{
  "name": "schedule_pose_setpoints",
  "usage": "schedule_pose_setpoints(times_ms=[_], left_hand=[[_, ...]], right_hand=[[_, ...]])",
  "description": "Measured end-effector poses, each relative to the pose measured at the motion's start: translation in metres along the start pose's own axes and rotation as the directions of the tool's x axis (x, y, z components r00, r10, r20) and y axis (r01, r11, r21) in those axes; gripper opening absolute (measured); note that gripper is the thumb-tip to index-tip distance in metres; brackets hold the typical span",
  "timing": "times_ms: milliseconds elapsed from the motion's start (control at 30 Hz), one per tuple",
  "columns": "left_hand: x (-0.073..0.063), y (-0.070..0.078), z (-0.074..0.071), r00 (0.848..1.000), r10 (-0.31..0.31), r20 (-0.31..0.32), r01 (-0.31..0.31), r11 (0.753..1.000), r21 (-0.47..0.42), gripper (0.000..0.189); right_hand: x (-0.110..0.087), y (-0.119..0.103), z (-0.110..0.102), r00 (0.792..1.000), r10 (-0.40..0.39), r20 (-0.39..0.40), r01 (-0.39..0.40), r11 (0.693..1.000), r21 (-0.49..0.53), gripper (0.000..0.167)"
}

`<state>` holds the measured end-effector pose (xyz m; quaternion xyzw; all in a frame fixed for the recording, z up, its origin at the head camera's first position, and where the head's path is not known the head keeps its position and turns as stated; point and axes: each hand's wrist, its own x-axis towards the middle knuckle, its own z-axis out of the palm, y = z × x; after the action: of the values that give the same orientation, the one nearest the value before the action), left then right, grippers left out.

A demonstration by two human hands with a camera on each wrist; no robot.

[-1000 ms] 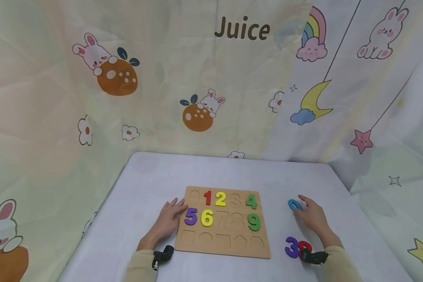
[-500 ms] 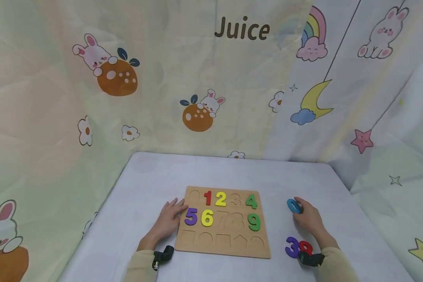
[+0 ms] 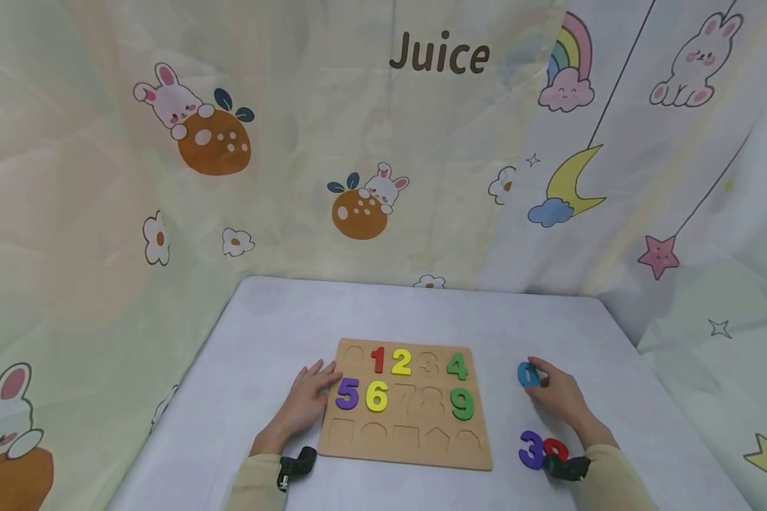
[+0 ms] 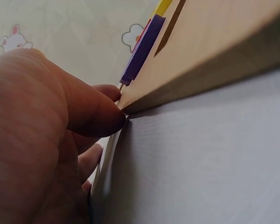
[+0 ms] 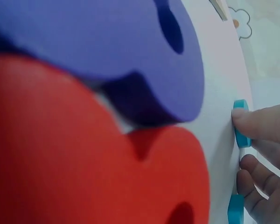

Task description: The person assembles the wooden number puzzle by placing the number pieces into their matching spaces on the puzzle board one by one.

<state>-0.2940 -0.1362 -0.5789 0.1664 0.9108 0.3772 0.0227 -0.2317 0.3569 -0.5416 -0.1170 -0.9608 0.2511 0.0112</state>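
The right grip (image 3: 559, 396) pinches the 0 (image 3: 522, 375), likely light and stiff, best held by its sides; the left grip (image 3: 303, 401), spread, touches the board (image 3: 412, 419) beside it.

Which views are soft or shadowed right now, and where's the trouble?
Right wrist: the red 8 sits close to the lens, out of focus, and the purple 3 blurs toward the left; left wrist: dim, with the side edge of the number board in shadow; head: evenly lit, no obvious glare.
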Motion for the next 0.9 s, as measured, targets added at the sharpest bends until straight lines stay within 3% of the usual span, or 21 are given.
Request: schedule_pose_setpoints(times_ms=[300, 567, 900], left_hand=[[0.0, 0.002, 0.0, 1.0, -0.012, -0.021, 0.012, 1.0, -0.012, 0.044], [0.0, 0.005, -0.003, 0.992, -0.109, -0.066, 0.106, 0.993, -0.055, 0.039], [0.0, -0.001, -0.001, 0.996, -0.07, -0.05, 0.068, 0.996, -0.053, 0.036]], right_hand=[[0.0, -0.004, 0.009, 0.996, -0.056, -0.065, 0.056, 0.998, -0.004, 0.072], [0.0, -0.024, 0.014, 0.991, -0.106, -0.085, 0.11, 0.993, 0.035, 0.074], [-0.002, -0.062, 0.049, 0.968, -0.228, -0.11, 0.236, 0.969, 0.07, 0.07]])
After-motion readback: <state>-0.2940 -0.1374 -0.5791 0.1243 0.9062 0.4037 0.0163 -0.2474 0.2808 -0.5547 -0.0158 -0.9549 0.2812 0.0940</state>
